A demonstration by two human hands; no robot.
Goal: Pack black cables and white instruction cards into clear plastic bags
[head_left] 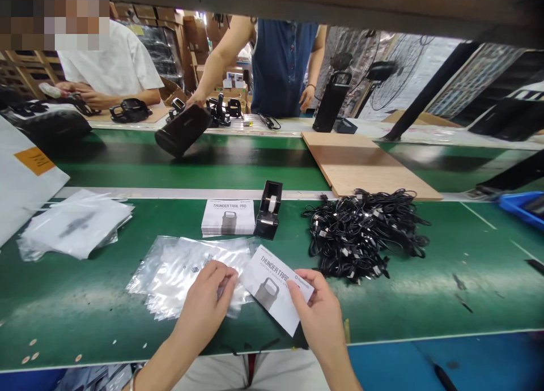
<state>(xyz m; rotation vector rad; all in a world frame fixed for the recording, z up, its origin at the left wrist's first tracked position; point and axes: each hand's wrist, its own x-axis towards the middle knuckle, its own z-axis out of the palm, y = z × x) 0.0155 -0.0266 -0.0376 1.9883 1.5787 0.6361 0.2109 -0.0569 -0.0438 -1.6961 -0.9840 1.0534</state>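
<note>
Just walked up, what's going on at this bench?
The person's right hand has a printed leaflet in its grip. The left hand is at the clear bags; whether it holds one isn't clear. A leaflet stack sits just beyond the bags, with a pile of black cables to the right. Across the bench, a co-worker in blue holds a black cylinder.

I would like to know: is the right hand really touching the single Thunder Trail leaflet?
Touching. The head view shows the right hand holding the leaflet by its right end, thumb across its printed front.
</note>
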